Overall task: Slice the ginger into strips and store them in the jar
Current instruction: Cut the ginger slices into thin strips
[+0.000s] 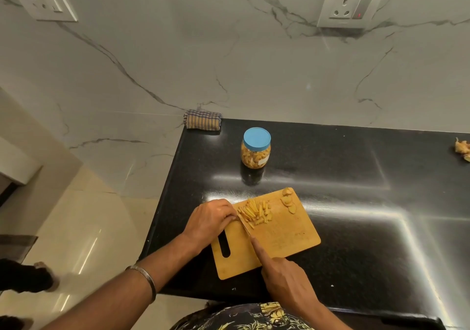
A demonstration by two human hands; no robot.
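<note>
— Is any lettering legible here?
— None can be read. A small white label is seen on the jar [255,149], but its print is too small to be made out; a red mark on the switch [359,14] is not readable either.

Blue-lidded jar [255,149], black counter [356,177], checked cloth [202,119], tan board [284,238]

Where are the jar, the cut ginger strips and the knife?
jar [255,151], head view, on its clear side wall.
ginger strips [254,211], head view, middle of the pile.
knife [244,225], head view, on its blade.
</note>
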